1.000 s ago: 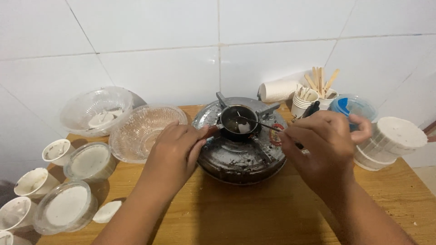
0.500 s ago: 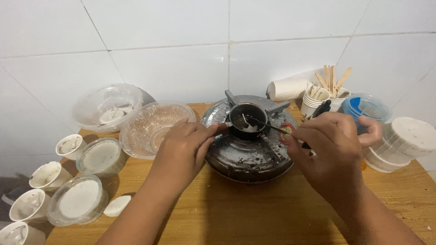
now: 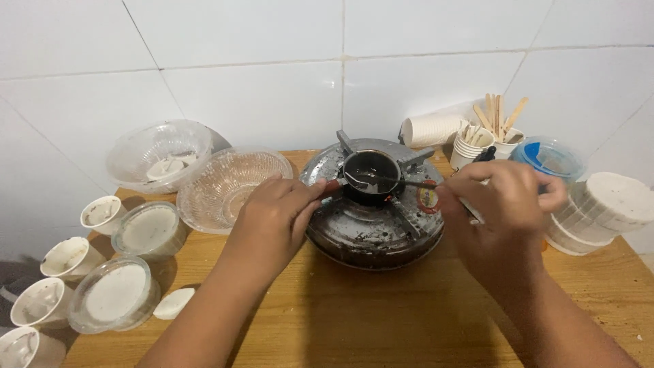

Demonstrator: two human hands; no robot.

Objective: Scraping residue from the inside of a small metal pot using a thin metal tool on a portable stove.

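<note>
Small dark pot [image 3: 371, 176] sits on the stove [image 3: 371, 228]; left hand [image 3: 272, 221] pinches its handle, right hand [image 3: 501, 211] grips a stirring rod [image 3: 392, 181] dipped inside.

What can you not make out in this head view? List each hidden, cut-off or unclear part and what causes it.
- Pot handle: mostly covered by the left hand.
- Stirrer grip: hidden inside the right hand.
- Pot contents: dark and too small to identify.
- Cups at far left: the lowest is cut off by the frame edge.
- Blue-lidded tub: partly behind the right hand's fingers.
</note>
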